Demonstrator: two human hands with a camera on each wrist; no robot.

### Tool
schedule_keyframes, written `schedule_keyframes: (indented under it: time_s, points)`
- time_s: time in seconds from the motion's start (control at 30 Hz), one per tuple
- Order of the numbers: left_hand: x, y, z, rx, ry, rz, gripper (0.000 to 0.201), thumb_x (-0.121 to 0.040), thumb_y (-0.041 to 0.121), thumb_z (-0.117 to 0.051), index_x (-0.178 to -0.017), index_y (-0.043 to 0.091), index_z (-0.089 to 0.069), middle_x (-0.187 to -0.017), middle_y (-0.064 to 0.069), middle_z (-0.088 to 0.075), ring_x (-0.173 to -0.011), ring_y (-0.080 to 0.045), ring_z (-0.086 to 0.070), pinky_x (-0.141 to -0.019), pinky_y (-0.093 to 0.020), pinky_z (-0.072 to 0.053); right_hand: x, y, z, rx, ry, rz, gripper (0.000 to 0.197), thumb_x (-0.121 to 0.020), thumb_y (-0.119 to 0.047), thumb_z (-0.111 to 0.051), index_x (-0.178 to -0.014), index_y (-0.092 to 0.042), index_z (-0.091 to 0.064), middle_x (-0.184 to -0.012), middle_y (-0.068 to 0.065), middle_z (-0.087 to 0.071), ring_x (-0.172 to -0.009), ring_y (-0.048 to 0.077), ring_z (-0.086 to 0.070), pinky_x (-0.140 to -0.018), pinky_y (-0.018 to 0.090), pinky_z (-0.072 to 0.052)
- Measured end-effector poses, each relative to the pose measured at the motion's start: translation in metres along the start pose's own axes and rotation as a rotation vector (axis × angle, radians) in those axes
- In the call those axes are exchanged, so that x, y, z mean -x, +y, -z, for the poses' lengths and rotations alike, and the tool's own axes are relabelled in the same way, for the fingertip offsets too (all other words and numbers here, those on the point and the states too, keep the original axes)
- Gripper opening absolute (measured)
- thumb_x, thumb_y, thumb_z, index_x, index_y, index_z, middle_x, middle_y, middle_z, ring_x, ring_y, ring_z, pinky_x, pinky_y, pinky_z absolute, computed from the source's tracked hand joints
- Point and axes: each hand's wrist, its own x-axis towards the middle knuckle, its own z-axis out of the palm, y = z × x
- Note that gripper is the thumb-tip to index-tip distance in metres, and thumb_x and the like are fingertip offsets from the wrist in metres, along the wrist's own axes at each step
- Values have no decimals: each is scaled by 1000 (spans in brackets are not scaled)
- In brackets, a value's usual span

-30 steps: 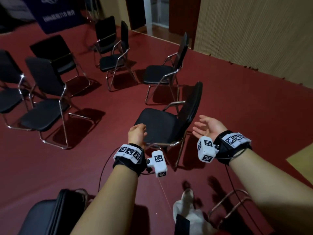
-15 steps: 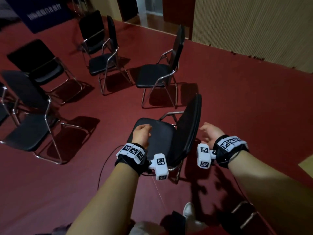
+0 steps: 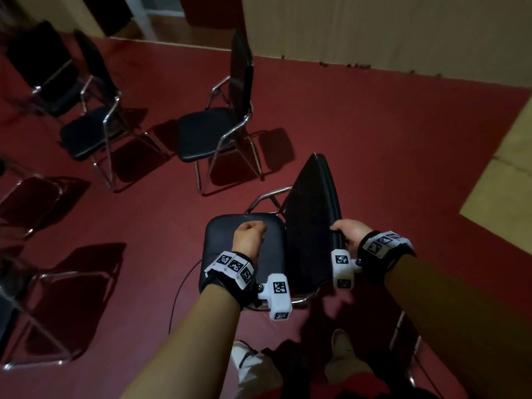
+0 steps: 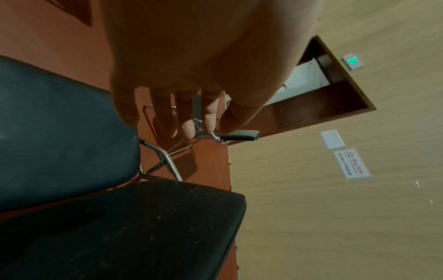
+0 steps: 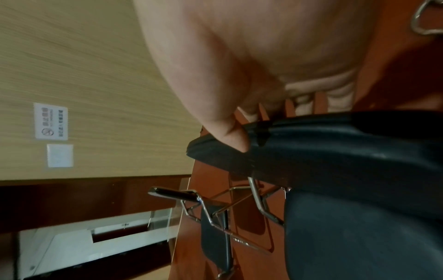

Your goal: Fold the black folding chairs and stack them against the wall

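Nearest me, my left hand (image 3: 248,237) is hovering over the seat (image 3: 227,249) of the chair (image 3: 288,243). From above it reads as a loose fist. The left wrist view shows the fingers (image 4: 187,121) hanging part-curled, holding nothing, and not plainly touching the pad.

Just right of it, my right hand (image 3: 349,234) is gripping the near top edge of the backrest (image 3: 311,226). The thumb is lying on the front face and the fingers (image 5: 302,102) are wrapping over the rim behind.

The chair is standing unfolded on the red floor (image 3: 388,145), directly in front of my feet. The seat is lying to the left and the backrest is rising to the right. The top rim of the backrest is running from near to far, angling slightly rightward.

What the fold turns on, I judge: the seat lies flat under the left hand while the backrest stands right of it, already held. The left hand is the nearer one to the front edge of the seat, so it looks placed to lift that edge toward the backrest.

Farther off, a second chair (image 3: 218,122) is standing open, with a third chair (image 3: 86,128) left of it. Beyond them the wood-panelled wall (image 3: 374,30) is running across the far right, well apart from the held chair.
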Motion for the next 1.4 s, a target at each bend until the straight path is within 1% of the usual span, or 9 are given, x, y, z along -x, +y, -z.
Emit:
schedule_keyframes:
  time_s: [0.13, 0.33, 0.47, 0.63, 0.73, 1.0, 1.1, 1.27, 1.4]
  points:
    - [-25, 0, 28, -63, -78, -23, 6, -95, 11, -57, -99, 15, -59, -89, -4, -58, -78, -14, -52, -63, -27, -38, 8, 0, -17, 11, 114, 106, 33, -93, -2, -53, -126, 4, -56, -108, 20, -60, -95, 31, -56, -73, 34, -47]
    - [-46, -16, 42, -191, -223, 30, 4, -95, 17, -58, -93, 20, -59, -94, -5, -61, -83, -18, -56, -64, -29, -37, 25, 2, -37, -75, -74, 189, 73, -66, 3, -60, -138, 3, -46, -123, 20, -57, -112, 37, -56, -87, 42, -52]
    - [-45, -17, 28, -216, -383, 119, 13, -97, 15, -55, -94, 26, -63, -103, -2, -62, -98, -22, -56, -81, -36, -41, 31, 7, -61, 63, -82, 306, 70, -81, 13, -60, -144, -11, -41, -136, 19, -54, -123, 35, -55, -105, 48, -45]
    - [-47, -14, 23, -227, -429, 166, 16, -98, 18, -57, -108, 30, -63, -114, 0, -62, -110, -24, -57, -90, -42, -45, 26, -1, -74, 196, -107, 311, 65, -78, -3, -78, -131, -15, -41, -92, 4, -56, -90, 26, -58, -75, 36, -51]
    - [-47, -13, 28, -216, -448, 212, 31, -98, 28, -60, -128, 29, -56, -121, 0, -63, -115, -27, -59, -94, -45, -49, 22, -13, -86, 276, -217, 237, 67, -77, -12, -82, -123, -25, -35, -101, 6, -50, -88, 21, -58, -64, 37, -57]
    - [-57, -10, 62, -95, -307, 251, 10, -97, 31, -62, -108, 30, -61, -98, 1, -67, -89, -20, -63, -92, -43, -50, 7, -24, -136, 261, -395, 261, 48, -82, -24, -79, -116, -23, -46, -99, 6, -56, -92, 15, -61, -78, 35, -58]
    - [-54, -16, 80, -73, -256, 196, 40, -88, 38, -74, -124, 25, -62, -114, -2, -71, -101, -19, -67, -92, -37, -53, 3, -28, -157, 257, -451, 268, 37, -87, -21, -73, -114, -21, -48, -96, 5, -58, -91, 17, -61, -81, 38, -56]
    - [-59, -45, 103, -93, -159, 74, 62, -78, -3, -78, -131, 20, -54, -115, -6, -70, -107, -24, -67, -93, -29, -54, 1, -33, -198, 298, -538, 263, 31, -90, -17, -68, -114, -22, -49, -93, 2, -62, -91, 18, -63, -79, 37, -57]
    - [-71, -56, 126, -164, -32, 18, 55, -84, 2, -73, -128, 27, -51, -101, 8, -67, -94, -14, -66, -81, -20, -53, -9, -26, -224, 324, -561, 233, 25, -92, -16, -66, -111, -22, -52, -97, 5, -62, -90, 20, -65, -75, 34, -58]
